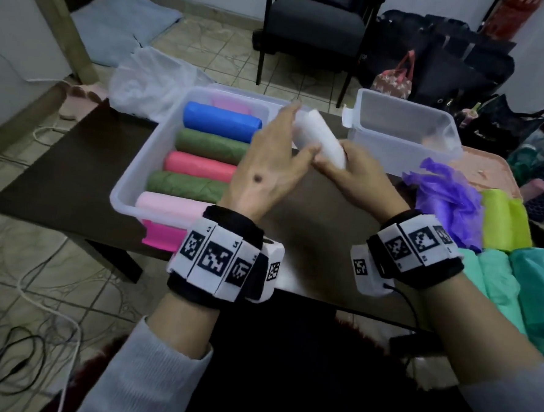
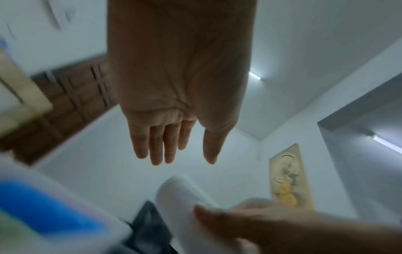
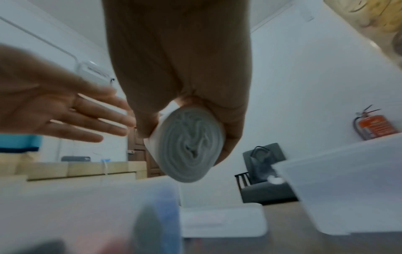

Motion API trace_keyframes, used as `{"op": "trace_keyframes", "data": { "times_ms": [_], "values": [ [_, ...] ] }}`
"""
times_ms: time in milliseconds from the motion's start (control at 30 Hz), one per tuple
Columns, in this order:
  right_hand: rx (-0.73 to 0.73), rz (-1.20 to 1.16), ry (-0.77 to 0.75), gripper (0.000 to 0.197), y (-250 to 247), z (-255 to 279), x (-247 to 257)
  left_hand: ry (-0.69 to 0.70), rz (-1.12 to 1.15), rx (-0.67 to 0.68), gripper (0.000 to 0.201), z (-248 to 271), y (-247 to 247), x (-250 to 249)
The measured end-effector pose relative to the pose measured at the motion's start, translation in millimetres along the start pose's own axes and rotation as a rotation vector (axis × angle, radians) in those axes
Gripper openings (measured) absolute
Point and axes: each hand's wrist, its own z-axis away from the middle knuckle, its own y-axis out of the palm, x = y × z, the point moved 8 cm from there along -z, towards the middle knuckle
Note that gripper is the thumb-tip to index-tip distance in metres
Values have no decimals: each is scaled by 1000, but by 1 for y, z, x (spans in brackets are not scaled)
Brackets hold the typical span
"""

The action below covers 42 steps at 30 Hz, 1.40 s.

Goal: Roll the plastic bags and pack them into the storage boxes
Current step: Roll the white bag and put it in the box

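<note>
Roll (image 1: pixel 320 137) in right hand (image 1: pixel 358 176) grip

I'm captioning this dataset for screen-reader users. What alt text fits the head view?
A person's right hand grips a rolled white plastic bag above a dark table, the open left hand beside it. A clear storage box on the left holds coloured rolls; a second box stands right.

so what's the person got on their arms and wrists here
Both hands are bare. The left wrist band and the right wrist band are black, each carrying white panels printed with black square codes and a white box on the inner side. A thin black cable runs from the right one. Light grey ribbed sleeves cover the forearms.
</note>
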Motion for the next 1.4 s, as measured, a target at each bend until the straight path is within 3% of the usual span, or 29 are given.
{"op": "trace_keyframes", "data": {
  "times_ms": [133, 233, 333, 400, 533, 633, 767, 933, 1233, 1333, 1400],
  "values": [
    [47, -43, -164, 50, 15, -26, 71, -157, -141, -234, 54, 16, -78, 37],
    [161, -27, -280, 46, 42, -32, 116, -332, -254, -256, 47, 39, -111, 79],
    [324, -45, -262, 51, 75, -29, 132, -527, -247, -217, 48, 63, -120, 120],
    [413, -20, -240, 51, 93, -22, 133, -576, -185, -218, 45, 73, -118, 136],
    [448, 47, -320, 44, 120, -10, 134, -659, 0, -313, 50, 81, -111, 151],
    [372, 112, -369, 44, 126, -10, 133, -664, 46, -371, 52, 80, -110, 151],
    [361, 223, -411, 47, 133, -6, 135, -642, 95, -425, 27, 81, -108, 151],
    [356, 445, -419, 55, 142, -2, 138, -672, 131, -527, 37, 83, -110, 155],
    [511, 363, -399, 57, 152, -5, 133, -664, 99, -534, 39, 79, -110, 155],
    [441, 313, -442, 56, 149, -6, 136, -634, -29, -497, 47, 77, -113, 149],
    [345, 148, -474, 52, 139, -5, 141, -528, -131, -519, 50, 71, -116, 131]
  ]
}}
